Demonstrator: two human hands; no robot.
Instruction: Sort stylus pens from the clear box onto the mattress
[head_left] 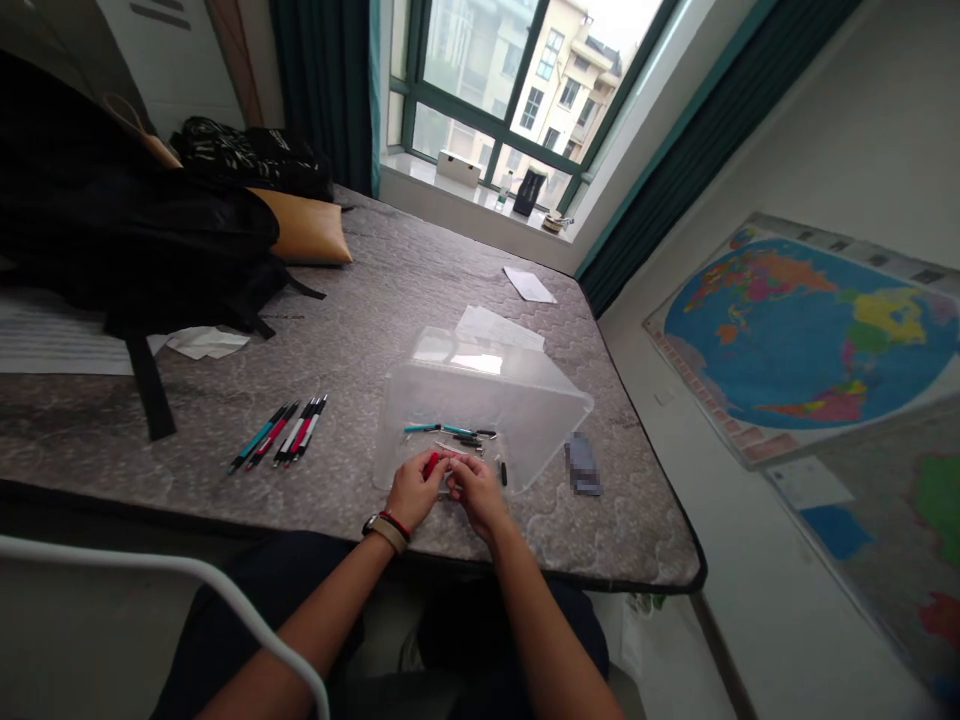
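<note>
My left hand (412,494), with a watch and bands at its wrist, is closed around a red pen barrel (430,464). Beside it, my right hand (477,491) has its fingertips pinched together near the barrel; whatever is between them is too small to name. Both hands are at the open front of a clear plastic bin (487,386) on the mattress. Inside the bin lie teal pen parts (422,429), black pen parts (468,440) and a short black piece (503,473). To the left, several pens (298,432) lie side by side.
A blurred grey object (583,464) lies right of the bin. Papers (501,326) are behind it. A black backpack (135,240) and a tan cushion (311,228) occupy the left. The mattress (360,300) ends just before my lap; a white curved bar (202,572) crosses the lower left.
</note>
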